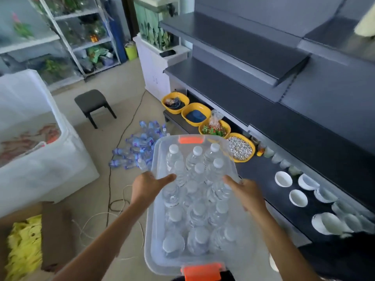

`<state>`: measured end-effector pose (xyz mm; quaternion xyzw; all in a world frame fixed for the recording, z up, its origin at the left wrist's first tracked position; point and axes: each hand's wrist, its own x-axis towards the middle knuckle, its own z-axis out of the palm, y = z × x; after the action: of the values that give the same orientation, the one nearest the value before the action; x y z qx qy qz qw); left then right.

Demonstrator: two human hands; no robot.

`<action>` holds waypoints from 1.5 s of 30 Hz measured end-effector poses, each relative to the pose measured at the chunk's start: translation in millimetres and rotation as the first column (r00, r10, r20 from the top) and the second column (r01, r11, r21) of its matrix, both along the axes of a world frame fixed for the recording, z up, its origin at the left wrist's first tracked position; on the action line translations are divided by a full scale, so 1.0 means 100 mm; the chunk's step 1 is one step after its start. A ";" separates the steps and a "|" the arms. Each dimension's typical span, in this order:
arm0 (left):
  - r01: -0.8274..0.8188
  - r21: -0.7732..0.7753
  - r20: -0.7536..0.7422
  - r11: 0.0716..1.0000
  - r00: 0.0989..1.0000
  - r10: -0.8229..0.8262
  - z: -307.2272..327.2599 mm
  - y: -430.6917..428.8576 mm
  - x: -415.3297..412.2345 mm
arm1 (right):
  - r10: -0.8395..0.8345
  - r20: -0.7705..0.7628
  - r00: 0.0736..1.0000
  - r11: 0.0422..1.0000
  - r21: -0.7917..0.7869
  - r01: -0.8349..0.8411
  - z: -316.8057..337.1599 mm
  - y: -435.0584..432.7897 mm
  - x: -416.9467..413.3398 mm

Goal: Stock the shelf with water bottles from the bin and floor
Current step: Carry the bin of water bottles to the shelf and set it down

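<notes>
A clear plastic bin (156, 230) with orange latches hangs in front of me, packed with several upright white-capped water bottles (197, 173). My left hand (148, 187) grips the bin's left rim, thumb lying over the edge. My right hand (246, 192) grips the right rim the same way. A heap of blue-labelled water bottles (138, 147) lies on the floor beyond the bin. The dark grey shelf unit (253, 63) stands to the right with bare upper boards.
Yellow bowls (195, 114) of goods and white dishes (298, 197) fill the shelf's lowest board. A black stool (92, 104) stands on the floor ahead. A white tank (40, 159) is at left, a cardboard box (54, 236) at bottom left, and cables (110, 199) cross the floor.
</notes>
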<state>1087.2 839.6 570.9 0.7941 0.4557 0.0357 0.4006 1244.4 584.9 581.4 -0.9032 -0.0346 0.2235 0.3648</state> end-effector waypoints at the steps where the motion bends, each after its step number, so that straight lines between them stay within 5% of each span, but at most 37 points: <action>1: 0.008 0.001 -0.015 1.000 1.000 -0.008 -0.05 0.12 0.16 | 0.031 -0.024 0.999 0.999 -0.022 -0.032 -0.05 0.14 0.20; 11: -0.049 -0.129 -0.123 0.990 0.992 0.033 -0.51 1.28 1.61 | 0.099 0.004 0.995 0.984 -0.149 -0.098 -0.58 1.44 1.82; 22: -0.134 -0.375 -0.279 0.917 0.960 0.026 -1.80 2.06 2.50 | 0.117 -0.066 0.991 0.907 -0.400 -0.134 -1.79 2.49 2.82; 32: -0.525 -0.594 -0.512 0.609 0.831 0.217 -3.74 1.76 2.98 | 0.238 -0.102 0.966 0.803 -0.539 -0.255 -3.72 2.84 3.62; 45: -0.637 -0.675 -0.611 0.371 0.765 0.202 -5.82 0.98 3.33 | 0.323 -0.189 0.927 0.680 -0.635 -0.367 -5.52 2.67 4.08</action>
<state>1420.5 938.1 -11.2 0.3235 0.6782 -0.2666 0.6036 1652.0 851.8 29.6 -0.9427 -0.1116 0.3134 -0.0256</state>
